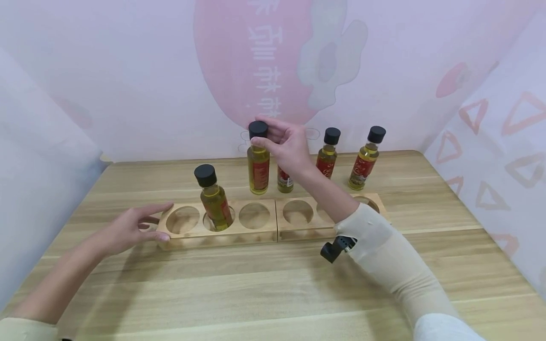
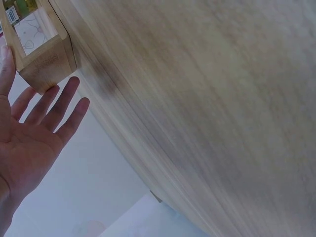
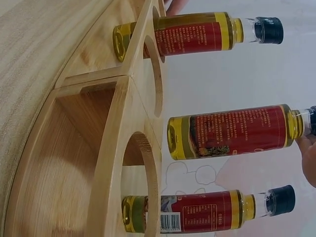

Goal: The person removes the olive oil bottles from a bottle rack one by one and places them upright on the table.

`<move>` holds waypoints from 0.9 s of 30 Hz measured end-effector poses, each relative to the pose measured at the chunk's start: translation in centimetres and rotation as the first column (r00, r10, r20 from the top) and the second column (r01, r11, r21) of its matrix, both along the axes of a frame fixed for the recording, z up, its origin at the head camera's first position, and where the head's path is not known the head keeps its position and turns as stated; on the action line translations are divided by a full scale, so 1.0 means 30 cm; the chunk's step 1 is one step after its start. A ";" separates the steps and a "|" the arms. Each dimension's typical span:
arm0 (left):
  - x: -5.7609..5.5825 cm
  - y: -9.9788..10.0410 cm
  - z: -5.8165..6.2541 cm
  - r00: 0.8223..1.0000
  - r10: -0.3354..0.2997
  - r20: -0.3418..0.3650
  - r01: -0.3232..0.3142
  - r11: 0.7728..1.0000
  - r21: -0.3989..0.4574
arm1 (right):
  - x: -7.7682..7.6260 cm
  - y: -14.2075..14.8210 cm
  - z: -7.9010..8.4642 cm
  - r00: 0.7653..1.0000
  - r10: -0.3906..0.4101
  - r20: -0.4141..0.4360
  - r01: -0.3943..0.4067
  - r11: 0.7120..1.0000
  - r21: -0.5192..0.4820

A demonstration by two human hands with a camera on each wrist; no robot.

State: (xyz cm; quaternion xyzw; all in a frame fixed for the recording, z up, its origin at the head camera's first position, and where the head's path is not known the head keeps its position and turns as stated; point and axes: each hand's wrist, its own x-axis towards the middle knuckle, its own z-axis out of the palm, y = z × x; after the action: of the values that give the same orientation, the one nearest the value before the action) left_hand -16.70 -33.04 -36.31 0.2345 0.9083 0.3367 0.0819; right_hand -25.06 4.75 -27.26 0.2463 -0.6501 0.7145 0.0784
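My left hand (image 1: 128,232) grips the left end of a wooden rack (image 1: 275,227), thumb at the front and fingers at the back. In the left wrist view, the fingers (image 2: 64,106) reach past the rack's end block (image 2: 49,64). With thumb and fingertips, my right hand (image 1: 290,147) pinches a bottle of yellow oil (image 1: 259,173) near its black cap. This bottle (image 3: 242,131) is upright behind the rack, its base higher than that of the bottle beside it. Another oil bottle (image 1: 217,208) stands slightly tilted in the rack's second hole from the left.
Behind the rack stand three more oil bottles: one partly hidden by my right hand (image 1: 285,182), one mid-right (image 1: 326,161) and one far right (image 1: 364,166). A second wooden rack (image 1: 307,232) adjoins the first. A printed curtain (image 1: 149,94) rises behind the table (image 1: 256,293).
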 end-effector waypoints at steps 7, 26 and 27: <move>0.001 0.000 -0.004 1.000 0.004 0.001 -0.004 1.000 0.001 | -0.021 -0.026 -0.020 1.000 -0.007 0.010 0.007 1.000 0.014; 0.002 0.000 0.001 1.000 0.015 0.013 -0.015 1.000 -0.004 | -0.062 -0.065 -0.067 0.999 -0.011 0.044 0.008 0.998 0.063; 0.002 0.000 0.001 1.000 0.016 0.014 -0.016 1.000 -0.005 | -0.063 -0.067 -0.069 0.999 -0.012 0.043 0.009 0.998 0.064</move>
State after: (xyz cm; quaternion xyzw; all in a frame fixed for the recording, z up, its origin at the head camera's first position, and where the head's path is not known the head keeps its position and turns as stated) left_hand -16.65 -33.04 -36.28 0.2248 0.9103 0.3369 0.0861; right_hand -26.96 2.74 -29.34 0.2296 -0.6755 0.6981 0.0601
